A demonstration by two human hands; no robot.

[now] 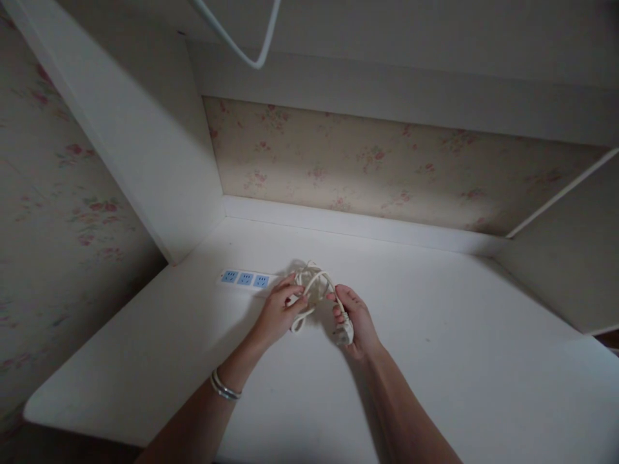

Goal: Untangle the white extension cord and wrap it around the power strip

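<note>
A white power strip point(244, 279) with blue sockets lies on the white desk point(435, 335), toward the back left. Its cream cord point(312, 283) is gathered in loose loops just right of the strip. My left hand point(279, 312) is closed, pinching the coiled cord. My right hand point(355, 317) is closed round the white plug point(344, 333) at the cord's end, with a loop of cord running over its fingers. A pair of bangles point(223, 386) sits on my left wrist.
Floral wallpaper point(387, 167) backs the desk alcove. A white side panel point(140, 142) rises at the left and a shelf point(570, 258) slopes in at the right. A white cable point(242, 45) hangs overhead. Another floral wall point(53, 245) runs along the left.
</note>
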